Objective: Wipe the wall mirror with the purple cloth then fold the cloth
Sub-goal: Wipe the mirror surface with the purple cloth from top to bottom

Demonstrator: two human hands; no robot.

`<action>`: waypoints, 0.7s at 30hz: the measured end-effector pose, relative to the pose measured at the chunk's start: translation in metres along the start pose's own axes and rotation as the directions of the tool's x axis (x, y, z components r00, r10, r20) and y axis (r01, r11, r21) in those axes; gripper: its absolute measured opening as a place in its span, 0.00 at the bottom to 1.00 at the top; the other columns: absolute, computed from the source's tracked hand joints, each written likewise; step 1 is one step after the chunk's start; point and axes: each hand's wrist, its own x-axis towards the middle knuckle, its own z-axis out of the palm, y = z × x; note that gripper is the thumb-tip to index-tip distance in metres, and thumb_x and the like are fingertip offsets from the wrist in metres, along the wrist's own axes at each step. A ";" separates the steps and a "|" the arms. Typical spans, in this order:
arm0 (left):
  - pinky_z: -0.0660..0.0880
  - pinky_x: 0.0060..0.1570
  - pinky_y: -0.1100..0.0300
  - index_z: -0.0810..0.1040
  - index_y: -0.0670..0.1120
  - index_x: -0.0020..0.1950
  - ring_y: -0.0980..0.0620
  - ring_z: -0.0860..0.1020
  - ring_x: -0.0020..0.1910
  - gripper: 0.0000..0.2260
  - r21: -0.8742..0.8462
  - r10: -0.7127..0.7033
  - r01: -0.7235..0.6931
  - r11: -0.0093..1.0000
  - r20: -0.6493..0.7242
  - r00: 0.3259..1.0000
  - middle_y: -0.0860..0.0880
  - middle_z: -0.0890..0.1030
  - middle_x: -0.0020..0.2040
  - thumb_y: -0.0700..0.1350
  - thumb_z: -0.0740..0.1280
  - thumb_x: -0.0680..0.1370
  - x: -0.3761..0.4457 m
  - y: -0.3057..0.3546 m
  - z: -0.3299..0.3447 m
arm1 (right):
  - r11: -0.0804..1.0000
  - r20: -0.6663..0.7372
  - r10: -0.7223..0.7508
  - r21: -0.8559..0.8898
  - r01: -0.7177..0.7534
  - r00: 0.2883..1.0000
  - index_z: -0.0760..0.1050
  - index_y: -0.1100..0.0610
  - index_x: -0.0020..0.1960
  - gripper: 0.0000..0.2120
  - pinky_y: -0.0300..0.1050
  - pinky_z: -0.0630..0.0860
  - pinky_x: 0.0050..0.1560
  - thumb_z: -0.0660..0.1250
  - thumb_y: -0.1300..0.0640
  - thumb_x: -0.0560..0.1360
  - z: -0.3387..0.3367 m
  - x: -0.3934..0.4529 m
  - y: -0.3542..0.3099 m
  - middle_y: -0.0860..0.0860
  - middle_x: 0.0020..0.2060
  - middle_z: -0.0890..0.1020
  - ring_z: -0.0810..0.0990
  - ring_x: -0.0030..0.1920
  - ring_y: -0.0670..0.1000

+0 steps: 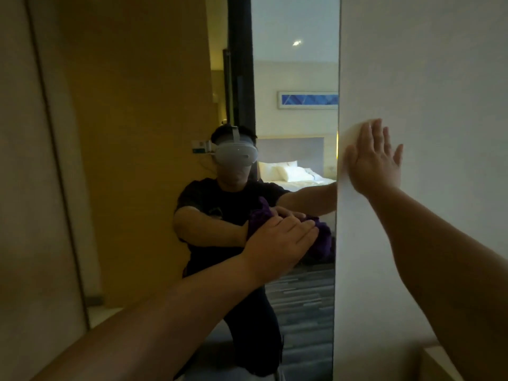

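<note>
Pressing fingers: the left hand's fingers (302, 229) lie straight and close together, flat on the purple cloth (320, 237), pushing it against the mirror glass.
Left hand: the left hand (277, 243) is turned back-up, knuckles toward the camera, its fingers pointing right and slightly far.
Left arm: bare forearm runs from the near-left corner up to the wrist, nearly straight, rising toward the glass.
Cloth position: bunched between the left palm and the wall mirror (294, 78), at about mid-height of the glass, close to its right edge; part of it hangs below the fingertips.
Right fingers: the right hand's fingers (378, 138) are straight and slightly spread, pointing up, laid flat on the white wall panel (428, 78).
Right hand: the right hand (373, 163) rests palm-down on that panel just right of the mirror's edge, higher than the left hand, holding nothing.
Right arm: bare forearm comes in from the near-right, angled up and left to the wrist.
Mirror: tall and narrow, between a wooden panel (137, 105) on the left and the white panel on the right.
Reflection: a person in a dark shirt wearing a grey headset, both arms extended; behind, a bed with white pillows, a blue framed picture and striped carpet.
</note>
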 end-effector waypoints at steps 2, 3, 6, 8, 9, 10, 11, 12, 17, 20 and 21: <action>0.77 0.54 0.50 0.77 0.42 0.69 0.45 0.79 0.59 0.19 -0.047 -0.057 0.055 0.997 -0.045 0.997 0.44 0.79 0.66 0.41 0.58 0.80 -0.028 -0.003 -0.014 | 0.995 -0.012 0.063 0.075 -0.062 0.998 0.48 0.55 0.81 0.34 0.62 0.43 0.78 0.41 0.38 0.81 -0.014 -0.012 -0.016 0.56 0.81 0.49 0.47 0.80 0.55; 0.76 0.53 0.50 0.77 0.42 0.69 0.45 0.79 0.59 0.18 -0.068 -0.082 0.077 0.995 -0.073 0.994 0.43 0.79 0.65 0.40 0.58 0.80 -0.044 -0.006 -0.020 | 0.991 -0.056 0.070 0.116 -0.063 0.996 0.51 0.57 0.80 0.34 0.62 0.45 0.78 0.42 0.39 0.81 -0.020 -0.024 -0.028 0.56 0.80 0.51 0.49 0.80 0.56; 0.75 0.54 0.51 0.77 0.41 0.68 0.45 0.78 0.60 0.16 -0.102 -0.180 0.163 0.981 -0.179 0.967 0.44 0.79 0.67 0.37 0.61 0.81 -0.099 -0.023 -0.035 | 0.975 -0.144 -0.054 0.206 0.083 0.988 0.54 0.58 0.80 0.34 0.57 0.44 0.78 0.45 0.41 0.80 -0.027 -0.080 -0.081 0.57 0.80 0.55 0.51 0.80 0.55; 0.75 0.57 0.49 0.77 0.41 0.68 0.45 0.77 0.62 0.16 -0.129 -0.264 0.241 0.962 -0.220 0.939 0.44 0.78 0.68 0.36 0.67 0.80 -0.138 -0.037 -0.042 | 0.950 -0.084 -0.181 0.241 0.196 0.980 0.56 0.57 0.79 0.32 0.57 0.42 0.78 0.47 0.43 0.80 -0.023 -0.124 -0.119 0.57 0.80 0.56 0.49 0.80 0.54; 0.75 0.58 0.48 0.77 0.41 0.68 0.45 0.77 0.62 0.17 -0.133 -0.302 0.277 0.952 -0.237 0.923 0.44 0.78 0.68 0.36 0.69 0.79 -0.157 -0.045 -0.047 | 0.939 -0.034 -0.237 0.248 0.238 0.971 0.56 0.54 0.80 0.31 0.57 0.41 0.78 0.47 0.43 0.80 -0.019 -0.144 -0.138 0.55 0.80 0.55 0.46 0.80 0.52; 0.75 0.58 0.48 0.77 0.41 0.68 0.44 0.78 0.62 0.18 -0.128 -0.334 0.311 0.942 -0.256 0.907 0.44 0.78 0.67 0.35 0.70 0.78 -0.175 -0.053 -0.051 | 0.928 0.011 -0.289 0.249 0.277 0.957 0.55 0.52 0.80 0.30 0.56 0.39 0.78 0.46 0.42 0.80 -0.013 -0.162 -0.155 0.53 0.80 0.54 0.43 0.79 0.49; 0.75 0.58 0.47 0.76 0.41 0.68 0.44 0.78 0.62 0.17 -0.114 -0.356 0.337 0.934 -0.269 0.895 0.44 0.79 0.67 0.35 0.69 0.79 -0.192 -0.062 -0.056 | 0.916 0.036 -0.334 0.248 0.315 0.942 0.56 0.49 0.80 0.29 0.55 0.38 0.78 0.45 0.42 0.81 -0.005 -0.177 -0.170 0.52 0.80 0.54 0.41 0.79 0.46; 0.75 0.58 0.48 0.76 0.41 0.68 0.44 0.78 0.62 0.17 -0.090 -0.368 0.357 0.930 -0.270 0.890 0.44 0.79 0.67 0.35 0.67 0.79 -0.208 -0.071 -0.061 | 0.904 0.046 -0.371 0.247 0.349 0.927 0.57 0.49 0.80 0.28 0.53 0.36 0.78 0.45 0.42 0.82 0.002 -0.190 -0.183 0.51 0.80 0.54 0.39 0.78 0.45; 0.73 0.59 0.47 0.75 0.39 0.68 0.43 0.76 0.63 0.17 0.025 -0.386 0.401 0.916 -0.222 0.895 0.42 0.78 0.67 0.35 0.66 0.79 -0.267 -0.119 -0.086 | 0.861 0.066 -0.482 0.222 0.458 0.874 0.59 0.52 0.79 0.26 0.49 0.31 0.76 0.51 0.46 0.83 0.037 -0.217 -0.230 0.49 0.81 0.53 0.40 0.80 0.48; 0.75 0.58 0.45 0.76 0.38 0.68 0.42 0.78 0.62 0.17 0.059 -0.409 0.433 0.900 -0.234 0.882 0.41 0.78 0.67 0.36 0.68 0.78 -0.283 -0.140 -0.093 | 0.858 0.022 -0.494 0.175 0.483 0.869 0.56 0.53 0.80 0.27 0.51 0.32 0.77 0.54 0.47 0.84 0.051 -0.217 -0.246 0.51 0.81 0.51 0.41 0.80 0.51; 0.75 0.59 0.44 0.76 0.38 0.68 0.41 0.78 0.62 0.17 0.067 -0.414 0.440 0.895 -0.241 0.878 0.41 0.78 0.67 0.37 0.70 0.78 -0.286 -0.147 -0.093 | 0.855 0.004 -0.502 0.155 0.495 0.865 0.55 0.54 0.80 0.28 0.52 0.33 0.77 0.54 0.46 0.84 0.055 -0.219 -0.250 0.51 0.81 0.50 0.41 0.80 0.51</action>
